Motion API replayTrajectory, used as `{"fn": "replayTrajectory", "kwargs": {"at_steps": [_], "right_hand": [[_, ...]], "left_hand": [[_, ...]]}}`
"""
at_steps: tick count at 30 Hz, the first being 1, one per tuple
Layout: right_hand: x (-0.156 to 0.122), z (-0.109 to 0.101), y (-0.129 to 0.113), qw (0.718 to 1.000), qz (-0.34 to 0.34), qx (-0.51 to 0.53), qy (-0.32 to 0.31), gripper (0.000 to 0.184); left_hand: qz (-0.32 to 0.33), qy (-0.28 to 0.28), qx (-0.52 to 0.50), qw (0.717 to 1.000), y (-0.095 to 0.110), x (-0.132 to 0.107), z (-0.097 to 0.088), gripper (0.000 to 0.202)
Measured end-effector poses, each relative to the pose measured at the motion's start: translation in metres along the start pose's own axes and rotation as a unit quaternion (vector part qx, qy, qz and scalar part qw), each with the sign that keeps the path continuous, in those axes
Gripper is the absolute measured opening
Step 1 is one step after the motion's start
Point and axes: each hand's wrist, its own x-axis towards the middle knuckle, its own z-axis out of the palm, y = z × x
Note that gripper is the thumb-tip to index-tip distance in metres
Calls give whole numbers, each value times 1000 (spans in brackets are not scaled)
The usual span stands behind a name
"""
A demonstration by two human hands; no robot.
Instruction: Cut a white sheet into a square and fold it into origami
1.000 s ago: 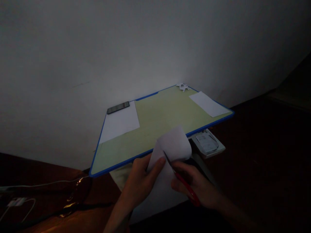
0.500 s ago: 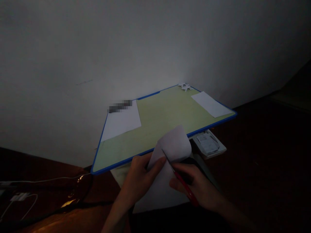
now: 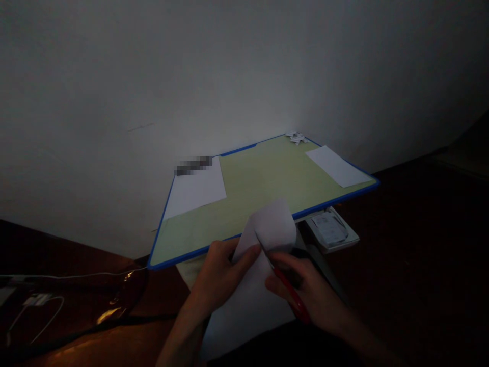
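A sheet of white paper (image 3: 248, 300) hangs over the near edge of the table, its upper part curling to the right. My left hand (image 3: 225, 272) pinches its left side, thumb on top. Red-handled scissors (image 3: 290, 290) are in my right hand (image 3: 305, 283), fingers around the handles. Their dark blades point up and left and lie at a cut line in the paper, close to my left thumb. How far the blades are apart is too dark to tell.
The pale green, blue-edged table (image 3: 263, 173) stands against the wall. On it lie a larger white sheet (image 3: 198, 188) at left, a smaller sheet (image 3: 340, 165) at right and paper scraps (image 3: 296, 137) at the back. Below juts a white box (image 3: 336, 232). A cable (image 3: 76, 275) runs at left.
The view has shifted slightly, so the table sits a little farther right. Both hands keep their hold on the paper and scissors, with the blades at nearly the same place.
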Motion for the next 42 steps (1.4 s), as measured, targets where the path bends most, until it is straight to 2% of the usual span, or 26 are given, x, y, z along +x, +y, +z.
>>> {"fn": "replayTrajectory", "kwargs": {"at_steps": [12,19,36,42], "right_hand": [[0,4,3,999,-20,-24,-6,29],[0,5,6,999,-33,-16,0,29],[-2,7,2,998,-32,-43,11,34],[-1,8,4,997,-38,-61,21,33]], "left_hand": [[-24,-33,-79,996,-4,-5,-5,56],[-21,-52,-75,996,-12,-3,-4,51],[-60,-72,-109,990,-14,-1,-4,51],[-39,-61,-131,989,-13,1,-4,53]]}}
